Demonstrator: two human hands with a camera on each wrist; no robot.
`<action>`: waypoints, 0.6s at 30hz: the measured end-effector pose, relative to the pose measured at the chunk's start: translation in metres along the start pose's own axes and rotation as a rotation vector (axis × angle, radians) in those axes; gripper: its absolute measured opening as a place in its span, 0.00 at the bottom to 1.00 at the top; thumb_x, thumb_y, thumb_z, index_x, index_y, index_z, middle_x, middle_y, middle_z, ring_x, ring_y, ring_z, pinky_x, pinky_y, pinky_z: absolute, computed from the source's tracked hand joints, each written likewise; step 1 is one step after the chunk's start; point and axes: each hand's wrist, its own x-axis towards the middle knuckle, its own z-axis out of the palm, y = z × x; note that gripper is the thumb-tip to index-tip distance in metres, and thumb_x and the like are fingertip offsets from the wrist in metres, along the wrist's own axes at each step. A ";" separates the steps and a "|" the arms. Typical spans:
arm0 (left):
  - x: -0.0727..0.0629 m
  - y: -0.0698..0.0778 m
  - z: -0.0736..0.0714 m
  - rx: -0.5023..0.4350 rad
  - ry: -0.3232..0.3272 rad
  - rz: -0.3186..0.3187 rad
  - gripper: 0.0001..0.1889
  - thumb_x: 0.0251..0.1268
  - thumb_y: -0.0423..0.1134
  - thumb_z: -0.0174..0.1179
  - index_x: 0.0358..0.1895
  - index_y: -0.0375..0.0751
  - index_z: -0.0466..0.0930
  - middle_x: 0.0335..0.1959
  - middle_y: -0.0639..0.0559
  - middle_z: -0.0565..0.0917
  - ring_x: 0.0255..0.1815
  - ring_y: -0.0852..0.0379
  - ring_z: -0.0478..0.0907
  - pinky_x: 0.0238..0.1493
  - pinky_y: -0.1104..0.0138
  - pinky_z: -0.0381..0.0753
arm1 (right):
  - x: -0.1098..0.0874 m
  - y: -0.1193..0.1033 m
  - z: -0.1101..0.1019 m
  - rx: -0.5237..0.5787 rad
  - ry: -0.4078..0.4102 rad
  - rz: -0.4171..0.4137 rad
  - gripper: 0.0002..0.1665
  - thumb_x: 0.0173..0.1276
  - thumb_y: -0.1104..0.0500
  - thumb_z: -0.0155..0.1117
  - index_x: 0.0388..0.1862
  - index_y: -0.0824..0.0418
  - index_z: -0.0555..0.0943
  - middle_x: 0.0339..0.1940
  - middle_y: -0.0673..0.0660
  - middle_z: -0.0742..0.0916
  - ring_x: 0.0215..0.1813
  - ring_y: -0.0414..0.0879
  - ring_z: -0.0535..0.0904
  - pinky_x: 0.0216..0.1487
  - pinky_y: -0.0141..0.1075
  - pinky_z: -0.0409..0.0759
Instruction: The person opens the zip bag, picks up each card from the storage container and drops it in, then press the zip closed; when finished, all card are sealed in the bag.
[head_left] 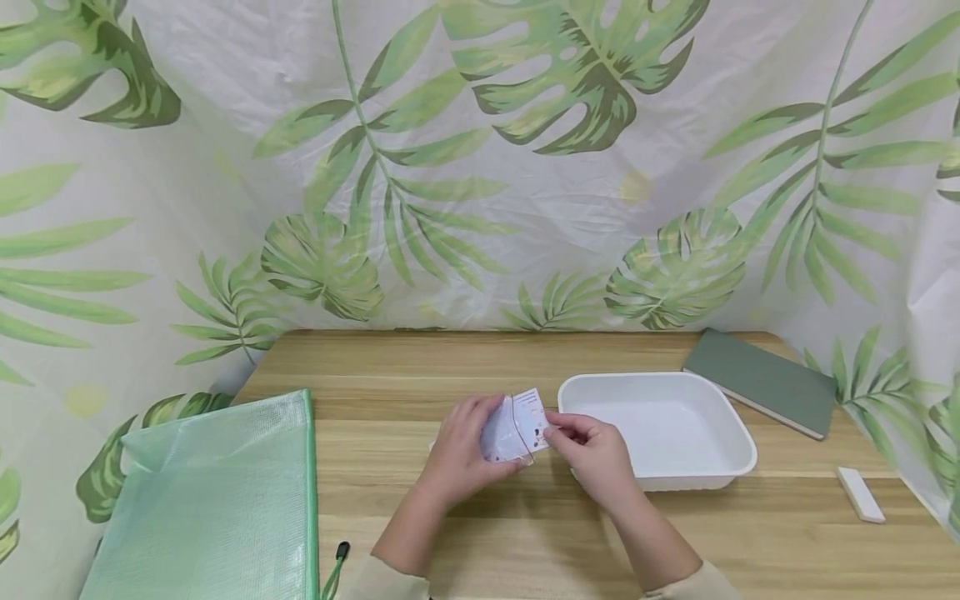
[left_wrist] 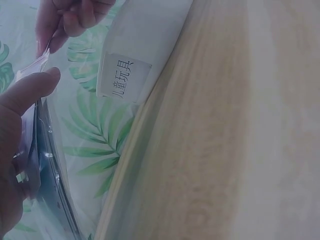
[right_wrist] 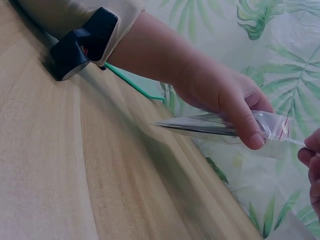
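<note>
My left hand [head_left: 468, 446] holds a clear zip bag [right_wrist: 200, 122] with a red line near its mouth. Thin flat items, stacked, show inside it in both wrist views. A white printed card [head_left: 534, 417] sticks out past the red line, partly inside the bag. Between thumb and fingers, my right hand [head_left: 596, 454] pinches the card's outer edge. Both hands are raised above the table, just left of a white plastic basin [head_left: 660, 377]. The palm side of the left hand is hidden in the head view.
On the left lies a green mesh zip pouch [head_left: 217, 500], its pull cord [head_left: 335, 571] beside it. A dark green notebook [head_left: 761, 379] is behind the basin at right. Near the table's right edge lies a small white block [head_left: 860, 494]. Chinese writing marks the basin's label [left_wrist: 124, 77].
</note>
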 end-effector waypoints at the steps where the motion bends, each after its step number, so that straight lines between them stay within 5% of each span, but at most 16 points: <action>1: 0.000 0.000 0.000 0.000 0.002 0.001 0.47 0.37 0.51 0.79 0.66 0.41 0.70 0.59 0.46 0.77 0.61 0.47 0.72 0.63 0.50 0.71 | 0.000 0.001 0.000 -0.009 -0.024 -0.012 0.13 0.62 0.66 0.68 0.45 0.66 0.87 0.33 0.57 0.88 0.31 0.34 0.76 0.32 0.25 0.75; 6: -0.001 0.002 -0.001 -0.018 0.011 -0.003 0.47 0.37 0.50 0.79 0.66 0.41 0.71 0.59 0.45 0.77 0.60 0.46 0.72 0.61 0.51 0.72 | 0.001 0.005 0.000 -0.025 -0.148 -0.055 0.15 0.65 0.61 0.67 0.50 0.63 0.86 0.47 0.60 0.89 0.38 0.32 0.78 0.39 0.26 0.77; 18: -0.001 0.002 0.000 -0.026 0.003 0.009 0.45 0.39 0.48 0.78 0.66 0.43 0.71 0.58 0.46 0.77 0.59 0.47 0.72 0.59 0.51 0.72 | 0.008 0.009 0.011 -0.089 -0.298 -0.091 0.15 0.66 0.60 0.64 0.49 0.66 0.86 0.45 0.62 0.89 0.38 0.34 0.78 0.36 0.26 0.78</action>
